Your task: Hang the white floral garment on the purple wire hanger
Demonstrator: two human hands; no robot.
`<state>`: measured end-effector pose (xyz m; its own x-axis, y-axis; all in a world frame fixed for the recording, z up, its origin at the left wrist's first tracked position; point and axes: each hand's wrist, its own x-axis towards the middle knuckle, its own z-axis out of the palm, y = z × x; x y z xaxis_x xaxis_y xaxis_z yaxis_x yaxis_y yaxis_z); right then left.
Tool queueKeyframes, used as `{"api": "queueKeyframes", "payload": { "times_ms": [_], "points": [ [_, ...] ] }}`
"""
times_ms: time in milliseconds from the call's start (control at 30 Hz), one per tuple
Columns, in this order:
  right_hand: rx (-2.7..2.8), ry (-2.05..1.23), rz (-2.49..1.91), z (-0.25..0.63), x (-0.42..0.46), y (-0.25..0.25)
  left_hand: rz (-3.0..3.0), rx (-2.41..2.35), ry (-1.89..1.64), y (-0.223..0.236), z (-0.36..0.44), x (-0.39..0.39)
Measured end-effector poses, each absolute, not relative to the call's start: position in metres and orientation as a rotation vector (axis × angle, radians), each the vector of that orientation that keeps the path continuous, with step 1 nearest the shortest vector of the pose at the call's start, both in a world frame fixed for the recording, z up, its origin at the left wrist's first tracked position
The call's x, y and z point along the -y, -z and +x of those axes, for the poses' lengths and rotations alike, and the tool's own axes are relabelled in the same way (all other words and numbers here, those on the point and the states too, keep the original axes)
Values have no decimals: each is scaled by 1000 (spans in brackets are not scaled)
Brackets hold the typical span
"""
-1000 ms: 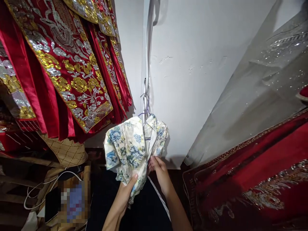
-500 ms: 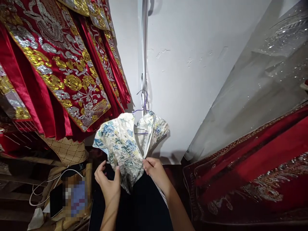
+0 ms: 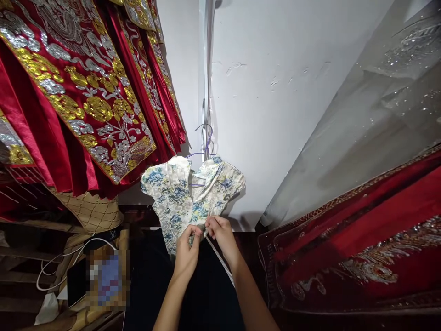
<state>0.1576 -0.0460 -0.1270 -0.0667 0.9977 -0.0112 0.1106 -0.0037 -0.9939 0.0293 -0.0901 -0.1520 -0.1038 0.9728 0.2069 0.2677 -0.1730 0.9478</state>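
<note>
A cream short-sleeved dress (image 3: 174, 193) with blue flowers hangs on a purple hanger (image 3: 207, 145), its front opening parted at the neck. My left hand (image 3: 189, 246) pinches one front edge of the dress near the middle. Just beside it, my right hand (image 3: 218, 230) has its thumb and fingers closed on the other front edge. The two hands nearly touch. A thin pale strip (image 3: 220, 259) trails down below my right hand. My fingers hide the exact bit of cloth between them.
A red garment with gold and silver embroidery (image 3: 98, 108) hangs at the left. At the right are a dark red embroidered garment (image 3: 330, 276) and sheer sparkly white fabric (image 3: 347, 115). A bamboo stand (image 3: 124, 239) at lower left bears a phone (image 3: 76, 282) and a white cable (image 3: 43, 276).
My left hand has moved right and in, from apart with its fingers spread to a pinch at the dress front. The right side of the dress has swung forward and lies flatter.
</note>
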Motion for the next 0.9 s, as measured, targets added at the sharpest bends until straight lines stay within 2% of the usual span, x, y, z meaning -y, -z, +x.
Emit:
{"api": "queueKeyframes", "payload": {
  "times_ms": [367,600,900],
  "points": [
    [1515,-969,-1775,129,-42,136,1488,-1381,-1256,152,15,80],
    [1555,-1027,-1722,127,-23,158,1422,-1386,-1279,169,16,85],
    [1408,-1194,-1694,126,-58,158,1474,-1334,-1261,165,20,88]
  ]
}}
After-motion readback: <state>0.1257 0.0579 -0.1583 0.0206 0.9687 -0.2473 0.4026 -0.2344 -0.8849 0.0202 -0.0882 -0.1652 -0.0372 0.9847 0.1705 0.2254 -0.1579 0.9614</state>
